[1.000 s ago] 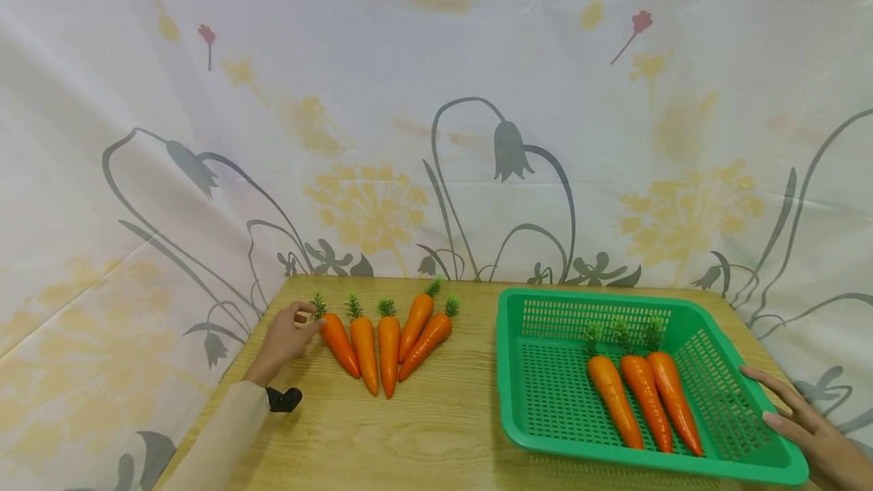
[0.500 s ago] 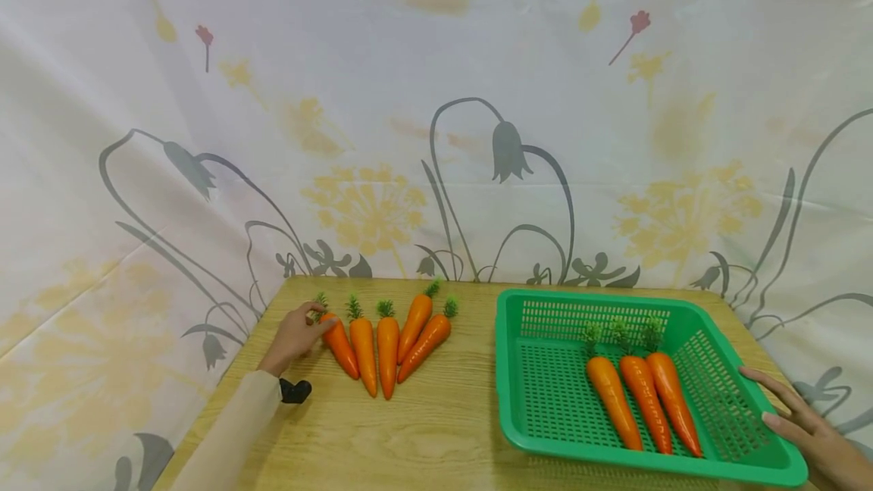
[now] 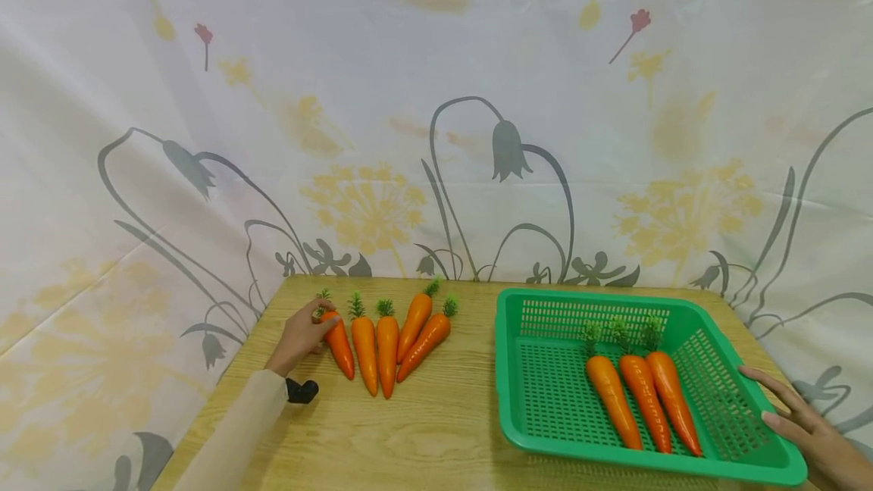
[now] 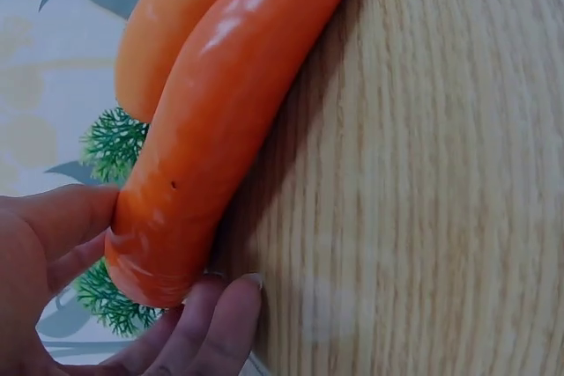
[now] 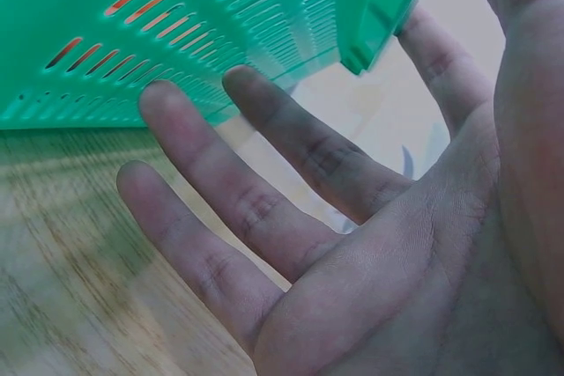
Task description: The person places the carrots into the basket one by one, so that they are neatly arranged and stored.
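pinching leftmost carrot (image 3: 342, 352) by thick end, between thumb and fingers of left hand (image 3: 302, 333). carrot is at table (image 3: 436, 438), left of 4 other carrots (image 3: 387, 347). right hand (image 3: 808, 430) touches green basket (image 3: 506, 370), fingers spread; 3 carrots (image 3: 644, 400) inside. carrot may slip: skin looks smooth, hold is only at 1 end. thin tip could swing, bump next carrot. left wrist view shows tiny dark spot (image 4: 174, 185) on carrot; head view does not. right wrist view shows fingers under basket edge, hidden from head view.
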A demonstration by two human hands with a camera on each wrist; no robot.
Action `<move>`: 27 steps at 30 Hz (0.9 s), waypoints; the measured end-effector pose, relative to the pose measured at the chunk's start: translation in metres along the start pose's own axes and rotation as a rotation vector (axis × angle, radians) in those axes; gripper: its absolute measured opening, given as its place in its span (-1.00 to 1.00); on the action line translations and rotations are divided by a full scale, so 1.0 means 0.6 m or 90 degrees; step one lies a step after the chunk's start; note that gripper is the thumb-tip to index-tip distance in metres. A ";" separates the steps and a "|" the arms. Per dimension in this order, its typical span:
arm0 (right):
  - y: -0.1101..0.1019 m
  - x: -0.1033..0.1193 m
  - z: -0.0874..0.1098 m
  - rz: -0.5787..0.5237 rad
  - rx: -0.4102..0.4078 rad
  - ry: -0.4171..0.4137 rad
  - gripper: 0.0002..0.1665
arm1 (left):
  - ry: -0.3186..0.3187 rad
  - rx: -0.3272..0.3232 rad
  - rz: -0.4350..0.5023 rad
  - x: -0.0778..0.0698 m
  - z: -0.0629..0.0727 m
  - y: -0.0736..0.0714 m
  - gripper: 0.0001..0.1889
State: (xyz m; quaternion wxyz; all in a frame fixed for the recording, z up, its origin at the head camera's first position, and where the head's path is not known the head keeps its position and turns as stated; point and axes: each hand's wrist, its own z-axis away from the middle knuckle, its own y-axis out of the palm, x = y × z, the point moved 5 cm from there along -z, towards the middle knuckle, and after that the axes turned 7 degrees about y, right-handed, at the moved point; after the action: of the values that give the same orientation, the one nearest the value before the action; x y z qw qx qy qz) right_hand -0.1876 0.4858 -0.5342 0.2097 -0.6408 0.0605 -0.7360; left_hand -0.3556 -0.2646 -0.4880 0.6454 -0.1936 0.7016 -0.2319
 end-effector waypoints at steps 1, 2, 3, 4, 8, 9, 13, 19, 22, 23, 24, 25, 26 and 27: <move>0.000 0.001 0.000 0.001 -0.001 -0.001 -0.22 | -0.001 0.003 0.002 -0.002 0.000 0.001 -0.59; 0.001 0.001 0.000 -0.004 0.000 -0.001 -0.22 | 0.000 0.006 0.002 -0.003 0.001 0.001 -0.58; 0.001 0.002 0.001 -0.006 -0.001 -0.001 -0.22 | 0.001 0.009 -0.002 -0.005 0.001 0.001 -0.56; 0.002 0.002 0.001 -0.012 -0.001 -0.001 -0.22 | 0.001 0.011 -0.005 -0.007 0.001 0.001 -0.54; 0.003 0.003 0.001 -0.037 0.002 -0.003 -0.22 | 0.005 0.016 -0.043 -0.010 0.002 0.001 -0.45; 0.003 0.003 0.001 -0.034 0.002 -0.003 -0.23 | 0.002 0.012 -0.054 -0.009 0.002 0.000 -0.44; 0.002 0.001 0.000 -0.024 0.005 0.001 -0.22 | -0.007 -0.004 -0.080 -0.007 -0.001 -0.002 -0.45; -0.001 0.001 0.000 -0.014 0.004 0.010 -0.22 | -0.015 -0.012 -0.058 -0.008 0.000 0.000 -0.49; 0.000 0.002 0.001 -0.017 0.003 0.015 -0.22 | -0.013 -0.005 -0.031 -0.008 0.002 0.001 -0.49; 0.001 0.002 0.001 -0.020 0.002 0.014 -0.22 | -0.014 -0.006 -0.024 -0.007 0.003 0.001 -0.49; 0.001 0.002 0.001 -0.022 0.001 0.013 -0.22 | -0.014 -0.005 -0.016 -0.007 0.003 0.000 -0.49; 0.002 0.002 0.002 -0.024 0.001 0.013 -0.22 | -0.015 -0.007 -0.010 -0.006 0.004 -0.001 -0.49; 0.003 0.003 0.002 -0.030 0.002 0.011 -0.23 | -0.009 -0.008 -0.008 -0.007 0.004 -0.002 -0.48; 0.003 0.003 0.002 -0.033 0.002 0.009 -0.23 | -0.007 -0.011 -0.007 -0.008 0.004 -0.004 -0.48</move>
State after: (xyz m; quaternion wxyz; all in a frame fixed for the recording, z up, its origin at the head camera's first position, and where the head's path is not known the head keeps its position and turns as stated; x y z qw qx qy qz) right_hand -0.1861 0.4836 -0.5328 0.1912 -0.6369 0.0446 -0.7455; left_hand -0.3526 -0.2640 -0.4828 0.6464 -0.2043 0.6988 -0.2283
